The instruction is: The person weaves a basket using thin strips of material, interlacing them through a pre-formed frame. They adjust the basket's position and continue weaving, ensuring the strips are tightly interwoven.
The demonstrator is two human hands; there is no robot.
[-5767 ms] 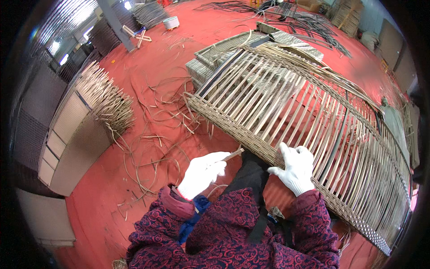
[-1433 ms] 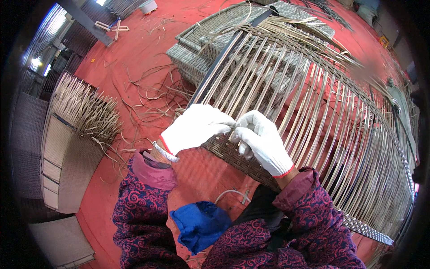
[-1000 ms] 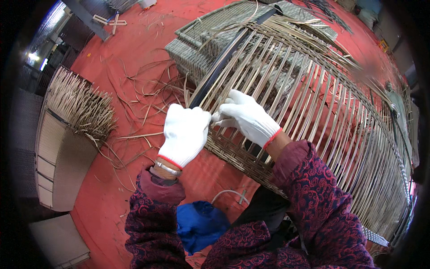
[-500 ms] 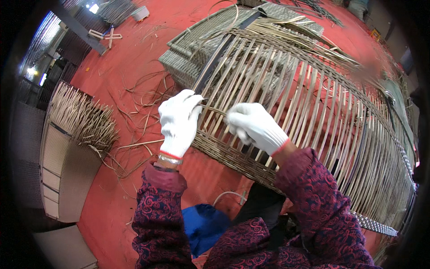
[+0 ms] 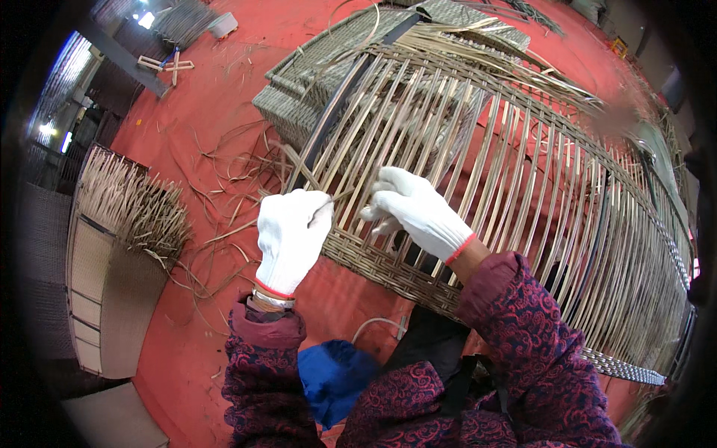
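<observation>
My left hand (image 5: 293,237), in a white knit glove, is closed in a pinch on a thin brownish weaving strip (image 5: 342,196). It sits at the left edge of a large woven frame (image 5: 388,269) lying across my lap. My right hand (image 5: 420,211), gloved alike, hovers over the frame's pale upright stakes (image 5: 478,201), its fingers apart and slightly curled. The strip's tip reaches toward those fingers without clearly being held by them. Several woven rows form the band along the near edge. A black bar (image 5: 332,116) runs up the frame's left side.
Loose strips (image 5: 224,168) lie tangled on the red floor (image 5: 202,261) to the left. Beyond them stands a woven panel (image 5: 119,299) with bristling stake ends. Stacked woven pieces (image 5: 287,104) are behind the frame. A blue cloth (image 5: 337,377) lies near my legs.
My right hand's fingers have loosened and spread from a pinch near the strip. My left hand has dropped slightly nearer to me and turned. The view has shifted a little.
</observation>
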